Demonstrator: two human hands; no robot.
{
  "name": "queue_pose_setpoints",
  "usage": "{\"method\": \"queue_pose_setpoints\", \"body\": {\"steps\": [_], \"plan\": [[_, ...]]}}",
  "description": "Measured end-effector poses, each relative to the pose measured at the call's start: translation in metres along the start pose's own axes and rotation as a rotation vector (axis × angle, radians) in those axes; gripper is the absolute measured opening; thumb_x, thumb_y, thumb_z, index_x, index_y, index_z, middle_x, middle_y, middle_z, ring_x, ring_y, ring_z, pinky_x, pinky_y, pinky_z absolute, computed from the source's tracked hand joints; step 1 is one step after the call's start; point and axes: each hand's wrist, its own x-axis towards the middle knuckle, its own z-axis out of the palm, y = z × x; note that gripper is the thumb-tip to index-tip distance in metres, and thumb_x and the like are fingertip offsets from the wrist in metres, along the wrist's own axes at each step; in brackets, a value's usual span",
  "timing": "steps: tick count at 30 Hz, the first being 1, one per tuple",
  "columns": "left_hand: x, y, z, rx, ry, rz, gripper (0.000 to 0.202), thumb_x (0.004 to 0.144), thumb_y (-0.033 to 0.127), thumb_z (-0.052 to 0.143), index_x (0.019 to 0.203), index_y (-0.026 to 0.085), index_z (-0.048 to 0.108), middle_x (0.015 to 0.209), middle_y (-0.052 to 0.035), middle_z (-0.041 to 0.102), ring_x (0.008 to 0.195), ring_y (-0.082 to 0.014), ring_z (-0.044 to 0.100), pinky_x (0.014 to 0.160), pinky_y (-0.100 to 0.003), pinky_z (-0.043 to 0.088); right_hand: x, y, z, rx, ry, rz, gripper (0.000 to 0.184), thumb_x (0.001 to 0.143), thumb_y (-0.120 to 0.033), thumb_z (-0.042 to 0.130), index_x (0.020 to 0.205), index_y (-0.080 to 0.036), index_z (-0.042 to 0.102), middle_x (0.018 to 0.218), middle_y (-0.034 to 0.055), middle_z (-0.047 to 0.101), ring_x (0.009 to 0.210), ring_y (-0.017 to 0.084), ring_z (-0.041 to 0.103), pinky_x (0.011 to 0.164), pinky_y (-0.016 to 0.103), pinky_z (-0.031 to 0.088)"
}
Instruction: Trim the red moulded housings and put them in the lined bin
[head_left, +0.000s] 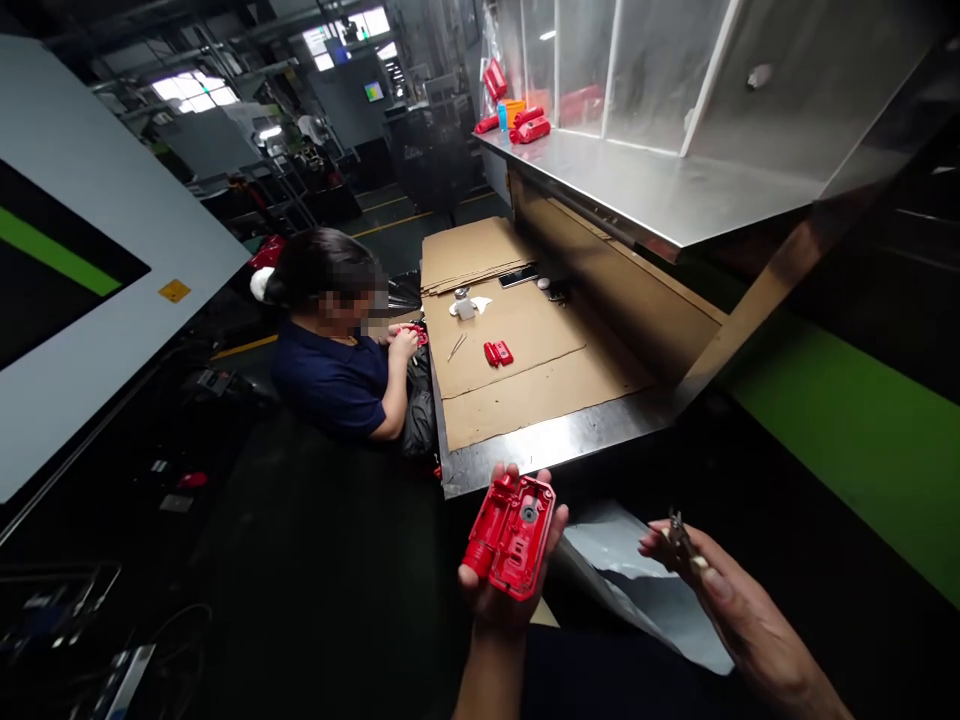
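Observation:
My left hand (501,590) holds a red moulded plastic housing (511,535), its hollow inner side facing up, just in front of the table's near edge. My right hand (731,600) is to the right of it, fingers pinched on a small metal tool (681,530) with a thin tip. The two hands are apart, a little above a grey plastic bag (637,580). A second red plastic part (498,352) lies on the cardboard-covered table (540,445).
A seated co-worker in a dark blue shirt (334,375) handles a red part at the table's left side. A steel shelf (660,190) above the table carries more red parts (529,126). A large grey machine (82,260) stands at left. Cables lie on the dark floor.

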Motion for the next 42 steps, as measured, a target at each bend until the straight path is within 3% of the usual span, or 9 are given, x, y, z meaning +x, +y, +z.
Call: {"method": "queue_pose_setpoints", "body": {"steps": [4,9,15,19,30,36,39,42], "plan": [[-0.006,-0.004,0.028,0.004,-0.072,-0.036,0.093,0.066,0.058,0.089,0.146,0.033,0.05,0.162,0.0002,0.036,0.147,-0.0398,0.035,0.117,-0.046,0.045,-0.013,-0.014,-0.018,-0.161,-0.032,-0.066,0.045,0.103,-0.042,0.041,0.145,-0.03,0.048,0.135,0.0059,0.066,0.122,0.019,0.065,0.101,0.025,0.055],[-0.012,-0.013,0.045,0.131,-0.176,-0.101,0.098,0.064,0.053,0.092,0.147,0.028,0.047,0.151,-0.0088,0.05,0.145,-0.0363,0.04,0.115,-0.042,0.047,-0.011,-0.059,-0.021,-0.528,0.029,-0.384,0.038,0.099,-0.039,0.053,0.135,-0.026,0.056,0.131,0.006,0.061,0.116,0.017,0.065,0.096,0.021,0.055],[-0.028,-0.026,0.05,0.278,-0.126,-0.131,0.107,0.057,0.054,0.096,0.147,0.024,0.046,0.155,-0.0151,0.038,0.144,-0.0447,0.037,0.122,-0.058,0.031,-0.005,-0.099,-0.011,-0.754,-0.034,-0.573,0.047,0.097,-0.037,0.06,0.139,-0.019,0.052,0.125,0.0096,0.059,0.113,0.021,0.056,0.094,0.033,0.049],[-0.032,-0.031,0.051,0.308,-0.144,-0.096,0.103,0.059,0.052,0.096,0.145,0.025,0.047,0.16,-0.0134,0.026,0.146,-0.0446,0.032,0.123,-0.059,0.029,-0.004,-0.104,-0.01,-0.804,-0.126,-0.622,0.049,0.096,-0.034,0.062,0.14,-0.017,0.05,0.127,0.01,0.057,0.115,0.022,0.052,0.096,0.036,0.044],[-0.035,-0.031,0.059,0.384,-0.196,-0.091,0.101,0.061,0.053,0.094,0.146,0.027,0.045,0.16,-0.0131,0.026,0.147,-0.0444,0.031,0.124,-0.059,0.027,-0.006,-0.111,-0.014,-0.816,-0.143,-0.7,0.05,0.096,-0.03,0.063,0.14,-0.012,0.049,0.128,0.0116,0.055,0.117,0.023,0.049,0.1,0.037,0.038],[-0.036,-0.036,0.058,0.367,-0.191,-0.064,0.103,0.058,0.05,0.097,0.145,0.028,0.047,0.159,-0.0133,0.028,0.143,-0.0446,0.037,0.122,-0.06,0.031,-0.007,-0.109,-0.012,-0.816,-0.15,-0.694,0.047,0.097,-0.031,0.061,0.139,-0.013,0.05,0.128,0.0117,0.057,0.117,0.024,0.049,0.099,0.039,0.04],[-0.037,-0.039,0.058,0.317,-0.198,-0.056,0.108,0.051,0.043,0.101,0.144,0.027,0.048,0.159,-0.0126,0.029,0.138,-0.0423,0.045,0.12,-0.053,0.036,-0.008,-0.108,-0.012,-0.835,-0.144,-0.69,0.046,0.098,-0.03,0.061,0.139,-0.012,0.051,0.129,0.0118,0.057,0.117,0.024,0.049,0.099,0.039,0.04],[-0.038,-0.04,0.061,0.291,-0.187,-0.067,0.103,0.058,0.045,0.098,0.145,0.028,0.047,0.161,-0.0114,0.027,0.138,-0.0345,0.047,0.119,-0.042,0.038,-0.011,-0.108,-0.012,-0.848,-0.131,-0.704,0.045,0.098,-0.029,0.06,0.139,-0.011,0.051,0.129,0.012,0.057,0.115,0.024,0.049,0.098,0.04,0.04]]}}
